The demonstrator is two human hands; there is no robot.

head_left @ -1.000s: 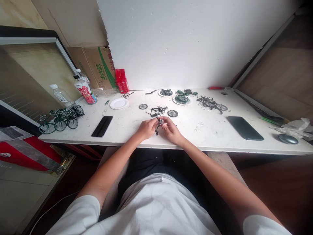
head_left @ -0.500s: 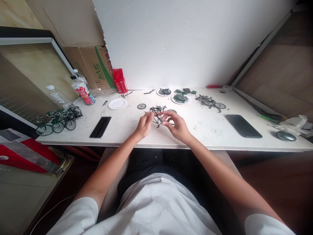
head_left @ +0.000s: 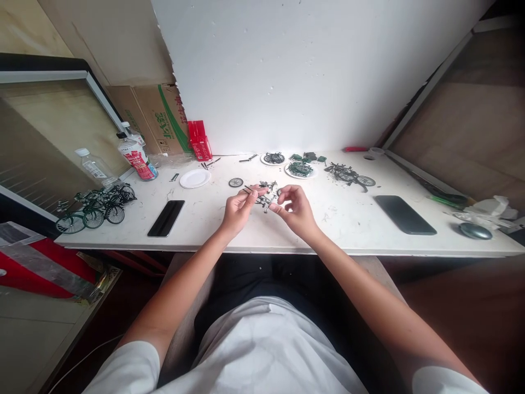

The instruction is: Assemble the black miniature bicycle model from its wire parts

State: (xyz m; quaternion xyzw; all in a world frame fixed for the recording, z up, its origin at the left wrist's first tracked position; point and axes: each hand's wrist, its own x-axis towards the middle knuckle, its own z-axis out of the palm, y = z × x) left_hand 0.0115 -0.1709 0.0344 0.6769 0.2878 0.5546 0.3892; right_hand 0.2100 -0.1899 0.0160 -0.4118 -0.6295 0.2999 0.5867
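White worktop (head_left: 344,232), both hands over it near middle of front edge. Left hand (head_left: 238,209): thumb and fingers clamped on bike frame (head_left: 264,203). Right hand (head_left: 298,212): thumb at frame's near end, index finger raised apart; cannot tell if pinching. Bike frame: dark, thin-barred, silvery near end; long axis slants, one end toward back left corner, other toward front edge. Spoked wheel (head_left: 235,182) lies beyond left hand.

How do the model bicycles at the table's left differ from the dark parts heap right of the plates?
The model bicycles stand on their wheels; the parts heap lies flat. The model bicycles include green ones; the parts heap looks blackish. Both show spoked wheels.
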